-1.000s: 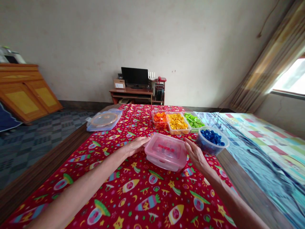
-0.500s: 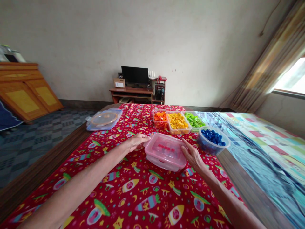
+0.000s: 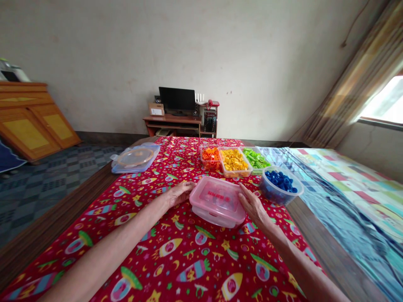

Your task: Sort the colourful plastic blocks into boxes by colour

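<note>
A clear plastic food box with a pink lid sits in front of me on the red patterned cloth. Red lettering marks the lid, and the contents are too blurred to make out. My left hand is curled at the box's left edge, fingertips against the rim. Along the opposite edge, my right hand steadies the box with its fingers laid on the side and the thumb hidden. Behind the box stand open containers of orange pieces, yellow pieces and green pieces.
A round tub of blue pieces stands at the right table edge. Stacked lids lie at the far left. A bed with a patchwork cover adjoins the right side. A desk with a monitor is against the wall.
My left hand has shifted slightly down along the box's left edge, and its fingers, outstretched before, are now more curled. The right hand and the box stay about where they were.
</note>
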`<state>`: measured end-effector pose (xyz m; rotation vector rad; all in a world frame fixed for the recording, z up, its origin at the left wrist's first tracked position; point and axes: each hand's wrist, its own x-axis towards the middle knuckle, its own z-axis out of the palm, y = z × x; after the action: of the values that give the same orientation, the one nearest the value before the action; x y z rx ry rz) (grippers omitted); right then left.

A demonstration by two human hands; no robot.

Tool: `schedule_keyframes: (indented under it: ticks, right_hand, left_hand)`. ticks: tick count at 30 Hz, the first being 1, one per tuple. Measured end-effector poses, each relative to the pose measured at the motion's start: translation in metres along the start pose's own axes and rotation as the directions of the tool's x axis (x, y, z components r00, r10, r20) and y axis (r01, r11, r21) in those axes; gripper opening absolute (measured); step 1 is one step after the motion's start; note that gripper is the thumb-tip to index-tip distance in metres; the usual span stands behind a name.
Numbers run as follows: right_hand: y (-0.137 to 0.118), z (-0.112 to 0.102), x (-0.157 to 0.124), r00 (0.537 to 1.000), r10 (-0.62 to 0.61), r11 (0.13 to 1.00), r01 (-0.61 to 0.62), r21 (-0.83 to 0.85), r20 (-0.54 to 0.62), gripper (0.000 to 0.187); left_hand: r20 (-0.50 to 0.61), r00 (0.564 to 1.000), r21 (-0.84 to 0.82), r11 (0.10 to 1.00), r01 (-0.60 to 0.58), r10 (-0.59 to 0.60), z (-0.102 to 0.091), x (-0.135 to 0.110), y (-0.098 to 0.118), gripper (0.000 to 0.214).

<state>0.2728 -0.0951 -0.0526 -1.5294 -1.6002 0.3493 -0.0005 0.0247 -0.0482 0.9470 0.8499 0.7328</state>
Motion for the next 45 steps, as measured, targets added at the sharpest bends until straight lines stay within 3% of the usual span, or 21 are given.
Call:
schedule_keyframes:
  ticks: [8,16,19,21,24,28,32,35,38,45]
  right_hand:
    - [0.000,0.000,0.001,1.000,-0.015,1.000,0.015,0.003,-0.002,0.055]
    - [-0.002,-0.001,0.000,1.000,0.004,1.000,-0.003,-0.019,0.022,0.060]
    - [-0.003,-0.001,0.000,1.000,-0.005,0.999,0.006,-0.042,0.013,0.056]
    - [-0.004,-0.001,0.000,1.000,-0.012,0.998,0.013,-0.057,0.017,0.055]
    - [-0.004,-0.001,0.000,0.999,-0.020,0.997,0.022,-0.080,0.026,0.055]
    - [-0.002,0.000,-0.001,0.999,-0.049,0.993,0.050,-0.111,0.010,0.051]
    - [0.002,0.003,-0.001,0.993,-0.113,0.988,0.109,-0.112,-0.031,0.049]
    - [0.006,0.007,-0.002,0.991,-0.123,0.985,0.116,-0.130,-0.048,0.050]
    - [0.010,0.013,-0.002,0.989,-0.129,0.982,0.116,-0.151,-0.077,0.052]
    - [0.010,0.021,-0.003,0.992,-0.067,0.984,0.048,-0.173,-0.109,0.051]
  left_hand:
    - [-0.018,1.000,-0.042,0.999,-0.004,0.004,0.005,-0.006,-0.001,0.008]
    - [-0.068,0.997,0.010,0.999,0.039,-0.038,0.009,-0.009,0.004,0.019]
    - [-0.073,0.997,0.095,0.996,0.003,0.004,0.010,-0.011,0.007,0.025]
    - [-0.056,0.996,0.237,0.970,-0.050,0.065,0.010,-0.012,0.012,0.026]
    - [0.010,0.978,0.525,0.831,-0.184,0.210,0.013,-0.014,0.023,0.024]
    - [0.121,0.933,0.824,0.489,-0.285,0.340,0.023,-0.013,0.039,0.029]
    - [0.166,0.913,0.944,0.208,-0.256,0.373,0.035,-0.012,0.043,0.041]
    - [0.188,0.908,0.962,0.116,-0.247,0.375,0.036,-0.007,0.039,0.043]
    - [0.213,0.908,0.950,0.139,-0.278,0.360,0.027,0.000,0.032,0.045]
    - [0.203,0.925,0.898,0.316,-0.307,0.320,0.013,0.009,0.017,0.052]
